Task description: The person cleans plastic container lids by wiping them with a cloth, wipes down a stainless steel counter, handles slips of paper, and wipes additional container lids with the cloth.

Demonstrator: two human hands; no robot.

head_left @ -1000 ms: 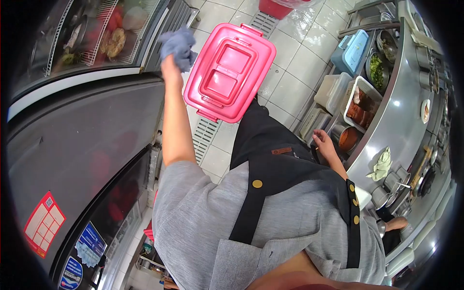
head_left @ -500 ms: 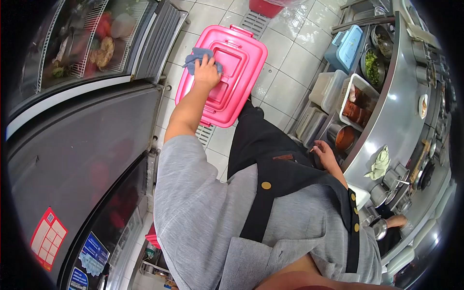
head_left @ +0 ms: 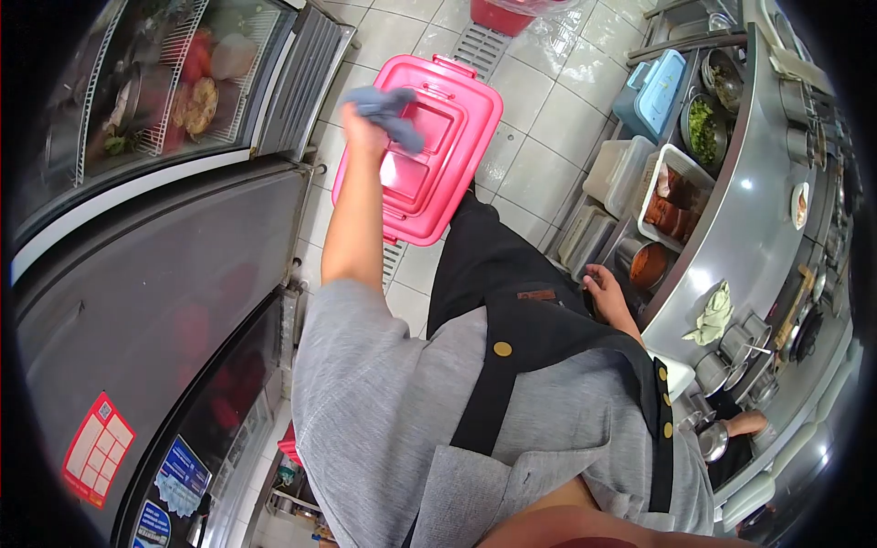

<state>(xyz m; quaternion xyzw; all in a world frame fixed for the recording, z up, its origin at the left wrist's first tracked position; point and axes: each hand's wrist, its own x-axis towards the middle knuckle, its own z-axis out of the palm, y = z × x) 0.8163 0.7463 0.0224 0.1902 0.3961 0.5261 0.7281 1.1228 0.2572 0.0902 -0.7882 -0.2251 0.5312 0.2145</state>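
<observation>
My left hand [head_left: 367,132] is closed on a bluish-grey cloth [head_left: 385,111], which is bunched and blurred by motion. Both are over the left part of a pink plastic lid [head_left: 452,137] with raised rectangular panels and a handle at its far end. The lid lies on a container whose sides I cannot see. My right hand [head_left: 607,290] hangs beside my black apron [head_left: 498,260], close to the counter's shelf. Its fingers are loosely bent and apart, with nothing visible in them.
A grey fridge [head_left: 155,283] and a glass-door food cooler stand on the left. At right, the steel counter [head_left: 731,219] has food pots, a white basket [head_left: 653,196] and a blue-lidded box [head_left: 658,87] below it. Another person's hand [head_left: 747,422] holds a metal pan. The tiled floor looks wet.
My left hand has moved left across the lid with the cloth, which now trails to the right of my fingers. My right hand has barely moved.
</observation>
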